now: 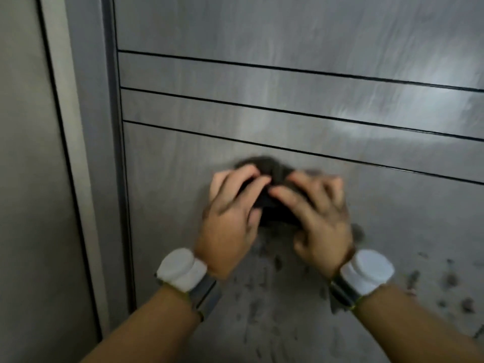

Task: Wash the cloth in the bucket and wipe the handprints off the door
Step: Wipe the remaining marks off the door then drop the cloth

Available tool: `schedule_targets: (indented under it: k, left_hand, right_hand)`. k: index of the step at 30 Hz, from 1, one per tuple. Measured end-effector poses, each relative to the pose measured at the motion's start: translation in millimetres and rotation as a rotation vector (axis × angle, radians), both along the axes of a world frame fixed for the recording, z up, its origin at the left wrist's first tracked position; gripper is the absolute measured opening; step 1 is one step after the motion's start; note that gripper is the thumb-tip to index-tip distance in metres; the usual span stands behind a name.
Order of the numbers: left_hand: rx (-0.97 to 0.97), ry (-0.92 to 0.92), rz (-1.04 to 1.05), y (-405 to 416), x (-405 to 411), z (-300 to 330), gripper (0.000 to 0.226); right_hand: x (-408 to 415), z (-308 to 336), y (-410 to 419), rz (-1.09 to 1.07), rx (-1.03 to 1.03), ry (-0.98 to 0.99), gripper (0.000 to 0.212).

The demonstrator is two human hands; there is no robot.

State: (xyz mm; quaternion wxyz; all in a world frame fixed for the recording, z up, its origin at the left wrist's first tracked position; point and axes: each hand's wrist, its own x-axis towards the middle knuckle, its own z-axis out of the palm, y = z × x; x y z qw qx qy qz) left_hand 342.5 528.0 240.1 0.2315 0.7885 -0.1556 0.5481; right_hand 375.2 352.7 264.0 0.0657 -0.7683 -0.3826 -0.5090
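Two hands press a dark cloth against a grey door, just below the lowest of three thin black grooves that run across its face. The left hand sits on the cloth's left side with its fingers bent over the bunched fabric and holding it; the right hand sits on the right side, its fingers likewise curled onto the cloth and gripping it. The fingertips of both hands nearly meet over the middle of the cloth. The picture is blurred, so the cloth's edges are hard to tell. Each wrist carries a white band: one on the left wrist, one on the right wrist. Dark smudges mark the door below the hands and off to the lower right. The door frame stands at the left, beside a pale wall.
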Motion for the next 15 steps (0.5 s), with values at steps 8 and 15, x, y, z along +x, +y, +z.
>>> schedule_targets:
  k: [8, 15]
  left_hand:
    - [0.037, 0.188, 0.000, 10, -24, -28, 0.039]
    - [-0.062, -0.043, 0.010, -10, 4, -31, 0.043]
  right_hand:
    - [-24, -28, 6, 0.102, 0.000, 0.183, 0.054]
    - [-2, -35, 6, 0.029, 0.123, -0.029, 0.050]
